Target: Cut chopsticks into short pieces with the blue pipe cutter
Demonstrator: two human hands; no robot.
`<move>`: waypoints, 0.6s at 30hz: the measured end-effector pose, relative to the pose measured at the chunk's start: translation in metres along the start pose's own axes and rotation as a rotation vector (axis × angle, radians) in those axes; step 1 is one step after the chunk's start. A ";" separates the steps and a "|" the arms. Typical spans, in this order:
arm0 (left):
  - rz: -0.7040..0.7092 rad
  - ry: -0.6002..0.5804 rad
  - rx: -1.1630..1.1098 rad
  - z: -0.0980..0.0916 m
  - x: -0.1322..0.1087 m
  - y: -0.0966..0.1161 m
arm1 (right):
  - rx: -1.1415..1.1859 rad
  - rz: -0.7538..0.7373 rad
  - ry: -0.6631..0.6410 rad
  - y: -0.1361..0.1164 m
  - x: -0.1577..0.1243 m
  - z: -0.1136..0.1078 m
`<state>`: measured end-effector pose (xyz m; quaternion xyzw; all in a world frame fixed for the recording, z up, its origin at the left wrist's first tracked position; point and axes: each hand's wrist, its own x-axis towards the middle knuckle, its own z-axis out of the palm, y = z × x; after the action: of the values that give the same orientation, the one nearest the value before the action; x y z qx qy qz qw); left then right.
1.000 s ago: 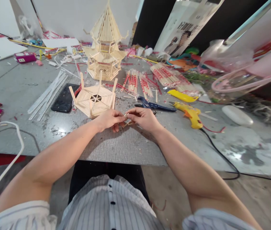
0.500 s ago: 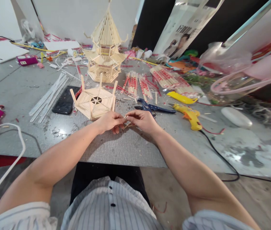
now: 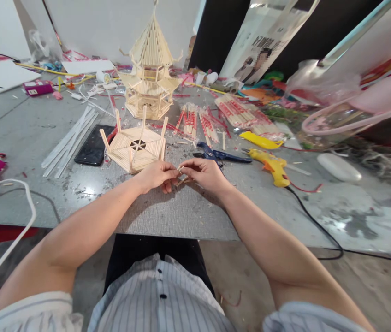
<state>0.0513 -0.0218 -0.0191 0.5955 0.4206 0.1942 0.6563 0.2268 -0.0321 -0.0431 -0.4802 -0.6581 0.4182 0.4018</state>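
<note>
My left hand (image 3: 160,176) and my right hand (image 3: 206,174) meet fingertip to fingertip above the near part of the grey table. Pinched between them are short pieces of wooden stick (image 3: 180,170), partly covered by my fingers. Just beyond my left hand lies a hexagonal stick base (image 3: 122,150) with upright posts at its corners and an opening in the middle. Past my right hand rest dark blue cutters (image 3: 228,156). A tiered pagoda model (image 3: 152,85) made of sticks stands behind the base.
A black phone (image 3: 93,145) and glue sticks (image 3: 69,138) lie to the left. On the right are a yellow glue gun (image 3: 270,168) with its black cord, a yellow knife (image 3: 261,140) and a white oval object (image 3: 339,167). Wrapped chopsticks (image 3: 240,110) lie farther back.
The view has shifted very slightly. Both hands keep their pinch on the stick pieces, and nothing else has visibly moved.
</note>
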 end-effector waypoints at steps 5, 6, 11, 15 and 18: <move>0.001 0.003 0.010 0.001 0.000 0.001 | -0.023 -0.011 0.004 0.001 0.000 -0.001; 0.001 0.005 0.010 0.001 0.000 0.002 | -0.030 -0.012 0.005 0.001 0.000 -0.001; 0.001 0.008 0.012 0.002 0.000 0.001 | -0.036 -0.012 0.003 0.002 0.000 -0.001; 0.003 0.007 0.015 0.002 0.001 0.001 | -0.043 -0.019 0.008 0.001 0.000 -0.001; 0.014 -0.003 0.015 0.001 0.000 0.001 | -0.051 -0.019 0.010 0.000 -0.001 -0.001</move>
<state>0.0526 -0.0220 -0.0186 0.6037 0.4168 0.1947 0.6510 0.2275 -0.0328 -0.0426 -0.4861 -0.6710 0.3951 0.3966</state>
